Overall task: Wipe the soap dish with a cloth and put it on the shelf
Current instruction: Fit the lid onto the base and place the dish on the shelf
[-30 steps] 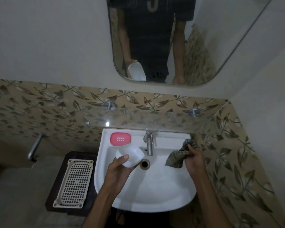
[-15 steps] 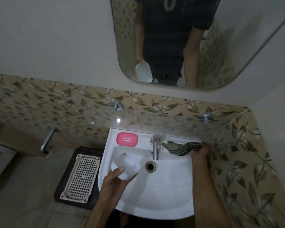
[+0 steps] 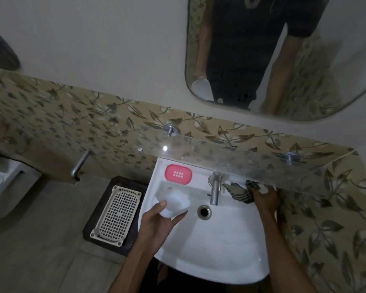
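The white soap dish [image 3: 173,205] is held in the left grip [image 3: 156,222], fingers curled beneath it, over the basin [image 3: 220,250]. The cloth [image 3: 241,192] is pinned on the basin ledge under the right grip [image 3: 264,198], below the glass shelf [image 3: 251,166].

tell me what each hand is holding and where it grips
Left hand holds the white soap dish from underneath, thumb on its near rim. Right hand rests on the checked cloth, at its right end.

Dim, grainy pic w/ wide-angle edge warp; glare spot on glass shelf [image 3: 164,148].
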A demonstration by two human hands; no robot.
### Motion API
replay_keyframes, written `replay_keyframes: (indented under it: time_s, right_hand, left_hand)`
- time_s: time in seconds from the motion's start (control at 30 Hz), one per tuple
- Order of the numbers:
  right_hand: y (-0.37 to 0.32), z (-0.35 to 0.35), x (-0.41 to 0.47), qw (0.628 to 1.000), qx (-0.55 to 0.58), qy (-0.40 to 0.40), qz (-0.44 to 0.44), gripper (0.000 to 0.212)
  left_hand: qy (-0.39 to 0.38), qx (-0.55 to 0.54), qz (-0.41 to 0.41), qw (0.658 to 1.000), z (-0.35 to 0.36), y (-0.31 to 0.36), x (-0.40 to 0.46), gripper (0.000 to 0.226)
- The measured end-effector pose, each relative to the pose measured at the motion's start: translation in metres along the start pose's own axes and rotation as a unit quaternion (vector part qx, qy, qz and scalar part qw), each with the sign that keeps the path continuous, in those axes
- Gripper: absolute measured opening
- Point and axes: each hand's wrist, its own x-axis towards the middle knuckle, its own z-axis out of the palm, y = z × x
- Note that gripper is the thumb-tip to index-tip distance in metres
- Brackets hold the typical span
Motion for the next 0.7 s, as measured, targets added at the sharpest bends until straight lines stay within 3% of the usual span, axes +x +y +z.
replay_keyframes:
  time_s: [0.1, 0.2, 0.3, 0.43, 0.53, 0.7]
  right_hand:
    - [0.012, 0.01, -0.024, 0.995, -0.005, 0.087, -0.058, 0.026]
    - [0.026, 0.029, -0.062, 0.988, -0.012, 0.106, -0.115, 0.016]
    - [0.035, 0.059, -0.103, 0.988, 0.012, 0.009, -0.153, 0.019]
    - [0.016, 0.111, -0.129, 0.965, -0.052, -0.167, -0.195, 0.015]
    - [-0.018, 0.148, -0.124, 0.929, -0.175, -0.22, -0.239, 0.039]
    - [-0.057, 0.194, -0.097, 0.834, -0.377, -0.269, -0.301, 0.077]
  left_hand:
    - [0.012, -0.008, -0.005, 1.0, -0.002, 0.005, 0.009, 0.083]
    - [0.009, -0.022, -0.009, 1.0, -0.004, 0.009, 0.019, 0.065]
    - [0.013, -0.008, -0.013, 1.0, -0.006, 0.013, 0.024, 0.057]
    - [0.008, 0.01, -0.015, 1.0, -0.018, 0.018, 0.025, 0.058]
    - [0.008, 0.004, -0.008, 1.0, -0.029, 0.026, 0.022, 0.059]
    - [0.025, -0.005, -0.003, 1.0, -0.05, 0.039, 0.018, 0.078]
